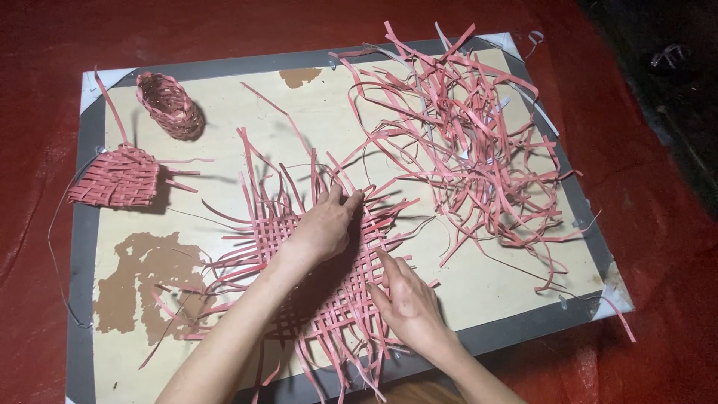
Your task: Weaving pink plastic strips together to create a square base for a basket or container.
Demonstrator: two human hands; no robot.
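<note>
A half-woven mat of pink strips is pressed flat at the near middle of a pale board. The left hand is laid open on the weave, fingertips pinching at a strip end; the right hand is spread flat on the near right edge, nothing clamped. If the pressure is eased, the loose unwoven ends could likely spring up and the crossings slide apart; a strip might also be creased or torn. A tangled heap of spare strips is seen far right, a small woven basket and a flat woven piece far left. The grey-rimmed board is laid on a red floor covering.
</note>
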